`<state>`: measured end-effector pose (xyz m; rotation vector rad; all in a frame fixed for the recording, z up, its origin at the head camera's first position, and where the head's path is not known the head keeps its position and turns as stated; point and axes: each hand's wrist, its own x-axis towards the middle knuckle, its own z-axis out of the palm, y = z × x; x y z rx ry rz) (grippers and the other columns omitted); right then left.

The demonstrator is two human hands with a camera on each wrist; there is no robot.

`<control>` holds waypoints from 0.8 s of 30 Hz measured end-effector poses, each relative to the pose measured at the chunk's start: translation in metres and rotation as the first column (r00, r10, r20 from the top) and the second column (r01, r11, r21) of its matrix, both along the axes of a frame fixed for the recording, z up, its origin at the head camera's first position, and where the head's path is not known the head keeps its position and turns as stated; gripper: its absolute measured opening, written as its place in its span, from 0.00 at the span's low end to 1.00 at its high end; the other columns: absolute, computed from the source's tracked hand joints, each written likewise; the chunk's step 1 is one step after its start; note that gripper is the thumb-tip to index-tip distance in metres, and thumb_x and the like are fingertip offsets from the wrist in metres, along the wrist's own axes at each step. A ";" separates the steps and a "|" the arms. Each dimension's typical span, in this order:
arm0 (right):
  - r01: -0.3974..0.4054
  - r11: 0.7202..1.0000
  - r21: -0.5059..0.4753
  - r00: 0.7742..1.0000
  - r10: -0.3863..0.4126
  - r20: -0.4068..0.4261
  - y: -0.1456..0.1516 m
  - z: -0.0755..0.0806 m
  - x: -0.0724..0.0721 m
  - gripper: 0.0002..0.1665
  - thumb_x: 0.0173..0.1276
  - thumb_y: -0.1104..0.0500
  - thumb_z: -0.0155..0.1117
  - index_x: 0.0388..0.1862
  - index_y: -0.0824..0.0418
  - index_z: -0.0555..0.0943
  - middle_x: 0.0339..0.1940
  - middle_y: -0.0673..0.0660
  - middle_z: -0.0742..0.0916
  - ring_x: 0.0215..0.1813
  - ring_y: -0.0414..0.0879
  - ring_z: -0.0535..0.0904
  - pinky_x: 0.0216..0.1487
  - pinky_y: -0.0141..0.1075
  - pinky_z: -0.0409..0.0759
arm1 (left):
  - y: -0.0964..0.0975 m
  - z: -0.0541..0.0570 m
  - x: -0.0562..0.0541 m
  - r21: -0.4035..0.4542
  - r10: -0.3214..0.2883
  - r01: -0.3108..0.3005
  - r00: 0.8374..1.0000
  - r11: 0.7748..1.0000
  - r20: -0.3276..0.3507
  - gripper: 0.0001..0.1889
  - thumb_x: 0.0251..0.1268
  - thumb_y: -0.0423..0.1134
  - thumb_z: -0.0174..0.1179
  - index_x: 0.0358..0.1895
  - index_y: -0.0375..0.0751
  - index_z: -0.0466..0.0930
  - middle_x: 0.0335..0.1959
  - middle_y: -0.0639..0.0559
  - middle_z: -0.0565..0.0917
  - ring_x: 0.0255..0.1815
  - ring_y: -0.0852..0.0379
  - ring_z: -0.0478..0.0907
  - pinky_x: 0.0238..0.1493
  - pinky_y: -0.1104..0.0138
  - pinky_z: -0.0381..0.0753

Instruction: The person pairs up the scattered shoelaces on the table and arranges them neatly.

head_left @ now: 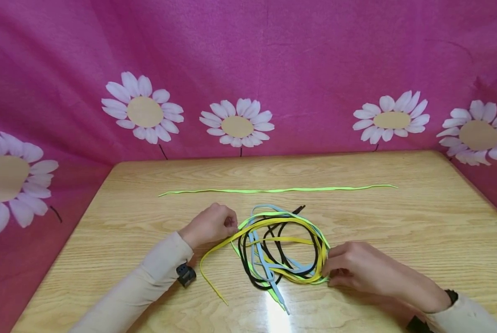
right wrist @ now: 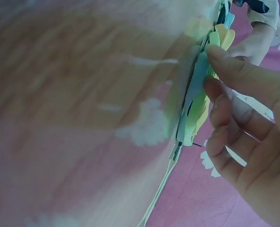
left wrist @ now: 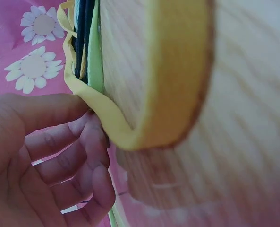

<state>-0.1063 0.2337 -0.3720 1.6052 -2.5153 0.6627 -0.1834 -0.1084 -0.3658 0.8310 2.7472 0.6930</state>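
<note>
– Pink cloth (head_left: 315, 55) at the far side, daisies (head_left: 144, 112) printed across it; wood table (head_left: 398, 222) below, glare on its near edge. What lies on it?

– One green lace (head_left: 257, 191), stretched nearly straight from left to right at the far part. Nearer, about mid-table, a coil (head_left: 288, 239) of laces in loose loops

– Colours in the coil?

– Yellow lace (head_left: 257, 225) over much of the left and far rim, a black lace (head_left: 244, 258), a pale blue lace (head_left: 266, 268), more green along the far rim. Black tips poke out at the far side; blue and green ends hang out at the near side

– And the yellow end?

– Leaves the rim at left, bends, runs toward the near edge

– Left hand (head_left: 212, 224)?

– At the coil's left rim, thumb and forefinger pinching the yellow lace, other fingers bent

– Right hand (head_left: 361, 268)?

– At the right rim, fingers bent, thumb and forefinger against the laces; whether it grips them or only touches, cannot tell

– Arms?

– Pale sleeves (head_left: 146, 275) on both, a black device (head_left: 186, 274) at the left wrist
</note>
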 end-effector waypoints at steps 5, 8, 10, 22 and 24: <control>0.017 0.998 0.055 0.999 -0.019 0.033 0.000 0.002 0.002 0.13 0.52 0.63 0.76 0.30 0.46 0.82 0.31 0.36 0.80 0.33 0.27 0.73 0.33 0.22 0.72 | -0.002 0.003 0.000 0.014 0.006 -0.007 1.000 1.000 0.024 0.08 0.59 0.31 0.64 0.24 0.44 0.79 0.20 0.58 0.76 0.23 0.62 0.68 0.28 0.70 0.70; 0.031 0.997 0.075 0.997 -0.036 0.063 0.003 0.005 0.003 0.14 0.52 0.64 0.76 0.30 0.45 0.82 0.31 0.35 0.80 0.31 0.26 0.71 0.31 0.20 0.70 | -0.005 0.008 0.002 0.022 0.022 -0.023 0.999 0.999 0.047 0.08 0.60 0.32 0.63 0.24 0.44 0.79 0.20 0.58 0.75 0.23 0.62 0.68 0.27 0.70 0.70; 0.041 0.997 0.071 0.996 -0.046 0.073 0.005 0.008 0.003 0.16 0.51 0.65 0.76 0.30 0.44 0.82 0.29 0.35 0.79 0.30 0.26 0.69 0.30 0.19 0.67 | -0.007 0.012 0.003 0.032 0.026 -0.027 0.998 0.999 0.054 0.08 0.60 0.31 0.63 0.24 0.43 0.79 0.20 0.57 0.75 0.22 0.62 0.68 0.26 0.70 0.69; 0.104 0.990 0.094 0.991 -0.112 0.079 0.022 0.030 0.006 0.23 0.46 0.65 0.77 0.29 0.41 0.74 0.25 0.37 0.71 0.25 0.26 0.64 0.24 0.20 0.62 | -0.027 0.031 0.008 0.111 0.055 -0.055 0.998 0.992 0.006 0.07 0.57 0.27 0.61 0.26 0.43 0.77 0.26 0.55 0.79 0.26 0.62 0.75 0.27 0.70 0.73; 0.109 0.989 0.099 0.990 -0.117 0.074 0.025 0.032 0.006 0.23 0.48 0.66 0.75 0.29 0.41 0.74 0.25 0.37 0.71 0.25 0.26 0.63 0.24 0.20 0.62 | -0.029 0.033 0.008 0.125 0.056 -0.055 0.998 0.991 -0.001 0.07 0.56 0.27 0.60 0.26 0.42 0.75 0.26 0.55 0.79 0.27 0.62 0.76 0.28 0.69 0.74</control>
